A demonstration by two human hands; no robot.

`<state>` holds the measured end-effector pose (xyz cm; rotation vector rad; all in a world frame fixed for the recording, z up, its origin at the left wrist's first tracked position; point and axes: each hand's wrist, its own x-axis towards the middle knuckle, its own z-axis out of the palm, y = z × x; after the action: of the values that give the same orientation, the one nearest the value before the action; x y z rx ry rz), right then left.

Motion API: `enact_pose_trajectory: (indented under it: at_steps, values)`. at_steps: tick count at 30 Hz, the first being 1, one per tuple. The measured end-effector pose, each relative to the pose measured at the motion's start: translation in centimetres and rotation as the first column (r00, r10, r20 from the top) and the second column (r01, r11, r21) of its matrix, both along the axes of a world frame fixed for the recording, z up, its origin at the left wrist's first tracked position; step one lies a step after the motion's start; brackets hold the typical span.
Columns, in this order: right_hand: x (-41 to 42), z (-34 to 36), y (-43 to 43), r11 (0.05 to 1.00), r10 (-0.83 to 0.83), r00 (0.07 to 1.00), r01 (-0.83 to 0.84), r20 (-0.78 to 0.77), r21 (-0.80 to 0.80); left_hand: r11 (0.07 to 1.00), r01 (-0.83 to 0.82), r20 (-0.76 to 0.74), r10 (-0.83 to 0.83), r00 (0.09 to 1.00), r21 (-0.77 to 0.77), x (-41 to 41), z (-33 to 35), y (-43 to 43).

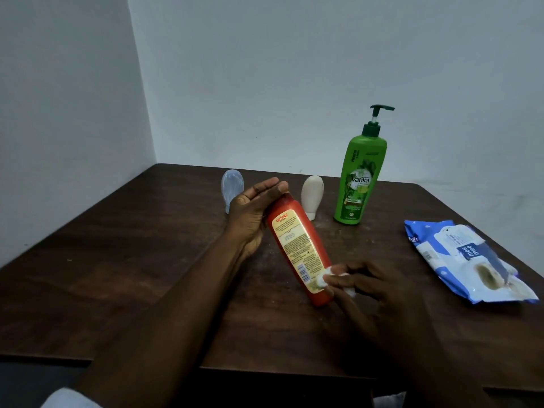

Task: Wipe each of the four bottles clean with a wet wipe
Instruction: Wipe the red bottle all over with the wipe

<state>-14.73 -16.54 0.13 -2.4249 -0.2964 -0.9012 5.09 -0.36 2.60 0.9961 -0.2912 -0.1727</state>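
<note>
My left hand (253,213) grips the far end of a red-orange bottle (297,245) with a yellow label, holding it tilted over the dark wooden table (117,275). At the bottle's near end, my right hand (371,293) presses a bunched white wet wipe (326,276) against its side. A tall green pump bottle (360,178) stands upright at the back right. Beside it stands a small cream bottle (312,195) on its cap. A pale blue translucent bottle (232,187) stands at the back, partly hidden behind my left hand.
A blue and white pack of wet wipes (468,257) lies flat at the right side of the table, its flap lifted. Grey walls close off the table at the back and left. The table's front edge has a step-shaped cut-out near me.
</note>
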Motion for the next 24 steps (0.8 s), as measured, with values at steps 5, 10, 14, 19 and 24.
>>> enact_pose_trajectory:
  at_steps: [5, 10, 14, 19, 24]
  values:
    - [-0.3, -0.6, -0.3, 0.998, -0.034, 0.998, 0.037, -0.043, 0.057, 0.994, 0.011, 0.019, -0.013, 1.0, 0.108, -0.7, 0.1, 0.1]
    - [0.1, -0.6, -0.7, 0.982, -0.099, 0.988, 0.115, -0.115, 0.149, 0.972, 0.211, 0.017, -0.214, 0.977, 0.106, -1.0, 0.2, 0.2]
    - [0.9, 0.0, -0.4, 0.989, -0.095, 0.989, 0.107, -0.112, 0.107, 0.953, 0.298, 0.035, -0.301, 0.953, 0.061, -1.0, 0.3, 0.2]
    - [4.3, 2.9, 0.3, 0.995, -0.08, 0.996, 0.082, -0.044, 0.059, 0.933, 0.358, 0.082, -0.355, 0.931, -0.031, -0.8, 0.4, 0.4]
    - [8.4, 6.8, 1.6, 0.998, -0.065, 0.99, 0.064, 0.128, 0.006, 0.904, 0.408, 0.135, -0.391, 0.91, -0.13, -0.3, 0.3, 0.5]
